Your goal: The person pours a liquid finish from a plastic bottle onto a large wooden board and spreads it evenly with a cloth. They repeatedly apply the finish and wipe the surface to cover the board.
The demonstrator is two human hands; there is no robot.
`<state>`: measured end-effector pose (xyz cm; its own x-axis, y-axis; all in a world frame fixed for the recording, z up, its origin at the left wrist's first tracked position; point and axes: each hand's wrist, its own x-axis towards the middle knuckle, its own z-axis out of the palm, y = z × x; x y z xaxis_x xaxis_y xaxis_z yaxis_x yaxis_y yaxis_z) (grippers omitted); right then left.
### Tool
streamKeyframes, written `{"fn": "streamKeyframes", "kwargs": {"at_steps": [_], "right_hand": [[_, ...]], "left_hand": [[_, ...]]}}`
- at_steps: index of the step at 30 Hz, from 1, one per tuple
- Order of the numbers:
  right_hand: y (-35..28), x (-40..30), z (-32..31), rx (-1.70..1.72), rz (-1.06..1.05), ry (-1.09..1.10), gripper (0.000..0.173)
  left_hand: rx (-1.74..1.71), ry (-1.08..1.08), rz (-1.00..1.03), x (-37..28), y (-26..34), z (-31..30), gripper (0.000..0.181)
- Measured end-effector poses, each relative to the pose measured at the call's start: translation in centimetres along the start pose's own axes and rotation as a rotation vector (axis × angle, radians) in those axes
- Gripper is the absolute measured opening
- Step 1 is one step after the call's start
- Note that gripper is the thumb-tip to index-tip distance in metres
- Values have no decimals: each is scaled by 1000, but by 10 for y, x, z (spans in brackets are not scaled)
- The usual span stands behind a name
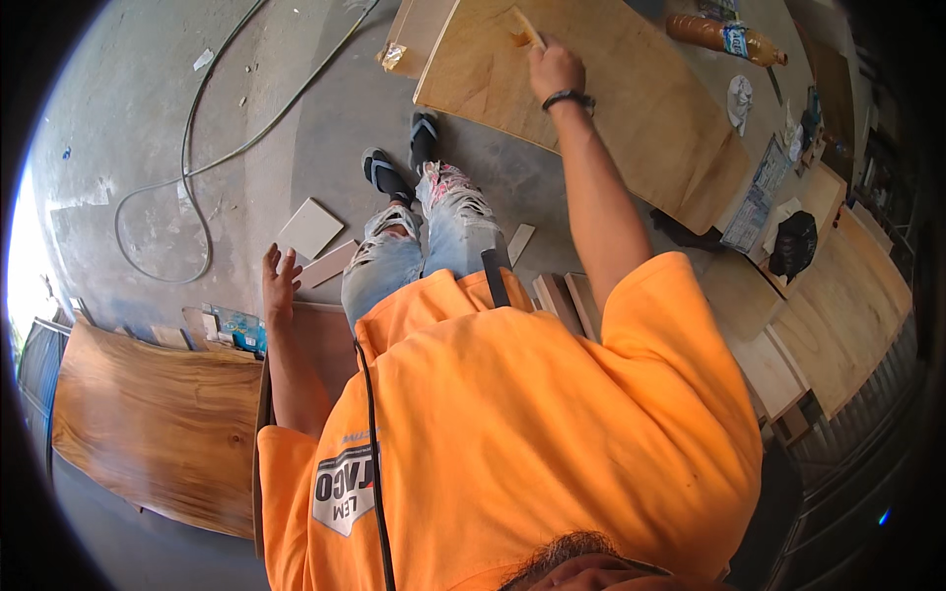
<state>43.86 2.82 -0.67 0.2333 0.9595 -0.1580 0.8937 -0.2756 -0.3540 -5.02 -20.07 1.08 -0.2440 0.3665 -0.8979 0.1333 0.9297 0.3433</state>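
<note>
My right hand point(558, 72) grips a thin wooden stick point(525, 24), its tip over a large plywood panel point(613, 96). Beside the stick, a small patch of brown, glue-like substance point(521, 38) lies on the panel's surface. A dark bracelet circles my right wrist. My left hand point(279, 279) hangs in the air with its fingers apart and nothing in it. Near it on the floor are a pale square board point(311, 227) and a narrow pinkish strip point(329, 264).
A hose point(194, 173) loops across the concrete floor. Beyond the panel lies a plastic bottle point(728, 41) of brown contents. A wood-grain board point(159, 428) stands at left; more plywood sheets point(842, 310) and a black plastic bag point(794, 244) are at right. Wood offcuts point(565, 299) lie by my legs.
</note>
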Motion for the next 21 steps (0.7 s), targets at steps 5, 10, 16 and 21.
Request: {"fn": "streamKeyframes", "kwargs": {"at_steps": [5,10,16,21], "right_hand": [[47,59,26,-231,-35,26,25],[28,70,12,-179,43,-126,26],[23,98,5,-140,240,-237,29],[11,101,22,-280,-253,-385,26]], "left_hand": [[-27,40,17,-8,-10,0,68],[-146,86,-24,-19,-69,28,71],[-169,64,-123,-59,-52,117,73],[-184,23,-138,-68,-57,153,71]]}}
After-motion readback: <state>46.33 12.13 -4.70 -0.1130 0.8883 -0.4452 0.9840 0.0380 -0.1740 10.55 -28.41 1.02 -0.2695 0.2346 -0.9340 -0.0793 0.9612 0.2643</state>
